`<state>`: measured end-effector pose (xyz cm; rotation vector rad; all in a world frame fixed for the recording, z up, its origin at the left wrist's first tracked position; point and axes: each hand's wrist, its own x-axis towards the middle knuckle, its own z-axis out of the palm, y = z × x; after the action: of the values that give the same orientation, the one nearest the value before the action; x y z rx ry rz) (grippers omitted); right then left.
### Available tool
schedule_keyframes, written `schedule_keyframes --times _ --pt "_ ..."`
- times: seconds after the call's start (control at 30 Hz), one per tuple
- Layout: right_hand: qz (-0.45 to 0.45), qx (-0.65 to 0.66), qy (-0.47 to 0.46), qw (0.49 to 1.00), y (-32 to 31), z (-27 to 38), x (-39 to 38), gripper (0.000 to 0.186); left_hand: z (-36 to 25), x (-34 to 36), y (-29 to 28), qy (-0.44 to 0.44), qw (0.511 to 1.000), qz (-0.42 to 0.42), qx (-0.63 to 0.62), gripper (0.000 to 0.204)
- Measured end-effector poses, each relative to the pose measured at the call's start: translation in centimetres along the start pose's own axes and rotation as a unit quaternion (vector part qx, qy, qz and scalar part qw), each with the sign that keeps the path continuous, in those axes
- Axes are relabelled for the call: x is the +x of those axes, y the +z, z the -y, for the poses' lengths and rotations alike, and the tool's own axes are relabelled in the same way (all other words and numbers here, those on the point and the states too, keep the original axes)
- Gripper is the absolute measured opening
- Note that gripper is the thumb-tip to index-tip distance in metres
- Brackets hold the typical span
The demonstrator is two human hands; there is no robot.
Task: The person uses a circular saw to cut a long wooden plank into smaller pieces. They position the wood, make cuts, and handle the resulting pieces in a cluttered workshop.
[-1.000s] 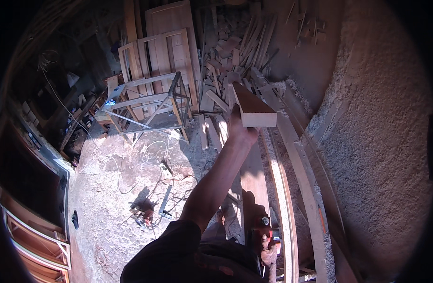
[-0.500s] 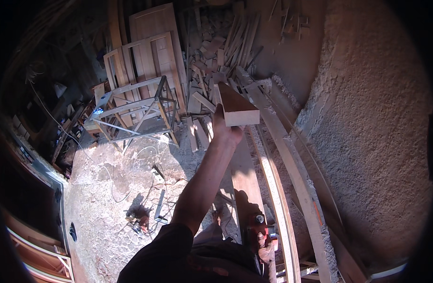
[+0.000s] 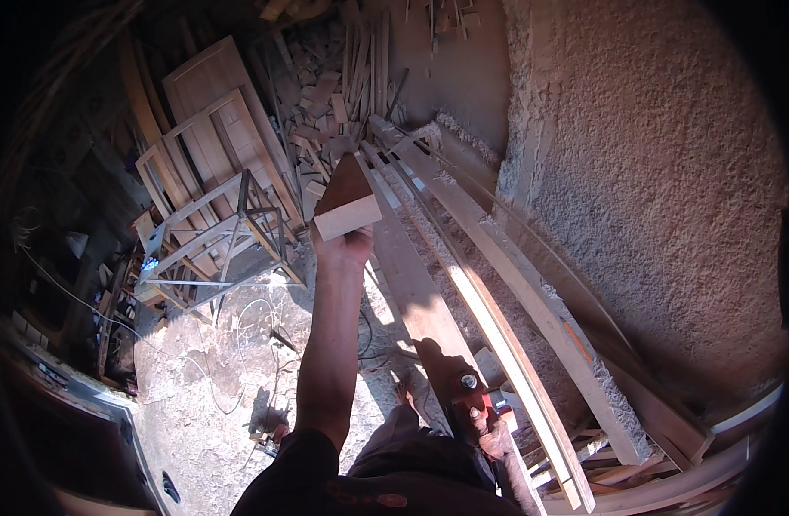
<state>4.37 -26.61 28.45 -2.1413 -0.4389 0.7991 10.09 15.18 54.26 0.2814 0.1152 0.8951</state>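
Gripping a board (image 3: 348, 206) near mid-frame, the left hand (image 3: 351, 246) is closed; lower centre, the right hand (image 3: 495, 440) clasps a red tool (image 3: 471, 399).

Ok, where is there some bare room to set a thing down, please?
Ahead of the red power tool under the right hand, the plank shows bare wood. Rough floor shows between the dark object at lower left and the left sleeve. Crowded: the far scrap-wood pile.

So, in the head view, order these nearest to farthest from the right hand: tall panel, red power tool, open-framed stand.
1. Red power tool: held in the right hand.
2. Open-framed stand: ahead, left.
3. Tall panel: also left, leaning behind the stand.
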Motion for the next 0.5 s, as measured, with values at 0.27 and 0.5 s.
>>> schedule_keyframes --times 0.27,0.5 --pt "-0.053 0.033 0.01 0.998 -0.5 -0.3 0.0 0.071 1.4 -1.6 -5.8 -0.057 0.994 0.077 0.057 0.04" --pt "-0.069 0.225 0.121 0.964 -2.2 -2.1 -4.2 0.067 10.3 -8.3 -25.9 -0.256 0.868 -0.172 0.39 0.068"
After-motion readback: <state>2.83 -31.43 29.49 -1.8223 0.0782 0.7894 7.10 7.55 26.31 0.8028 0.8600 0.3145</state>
